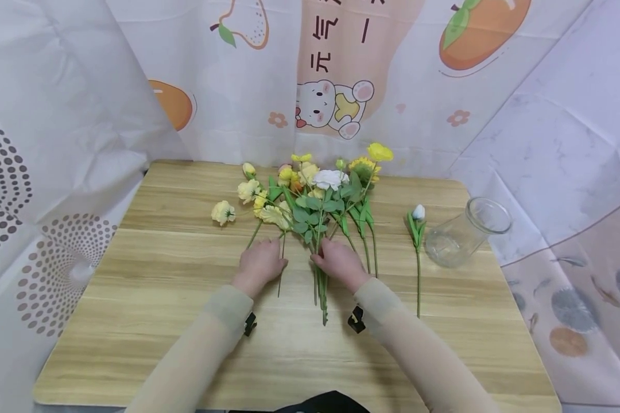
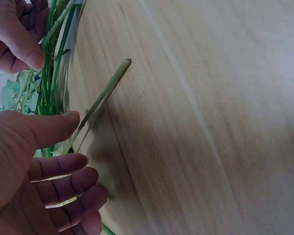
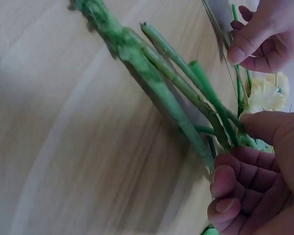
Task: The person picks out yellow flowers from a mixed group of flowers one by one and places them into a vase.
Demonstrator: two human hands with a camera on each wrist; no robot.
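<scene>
My right hand [image 1: 343, 263] grips a bunch of artificial flower stems [image 3: 157, 88] between thumb and curled fingers. Above it spread a white flower [image 1: 329, 179] and green leaves [image 1: 310, 215]; the stem ends point toward me. To the left, my left hand [image 1: 260, 263] is beside a pale yellow flower [image 1: 276, 217]. In the left wrist view its thumb and loosely bent fingers stand apart, with a single thin stem [image 2: 108, 90] by the thumb tip. More yellow blooms [image 1: 249, 191] and a sunflower [image 1: 364, 170] lie beyond the hands.
A clear glass vase [image 1: 465, 232] leans tilted at the table's right. Left of it lies a white tulip [image 1: 418, 213] with a long stem. A cream flower head [image 1: 223, 213] rests at the left on the wooden table [image 1: 150, 321]. A printed curtain [image 1: 237, 86] hangs behind.
</scene>
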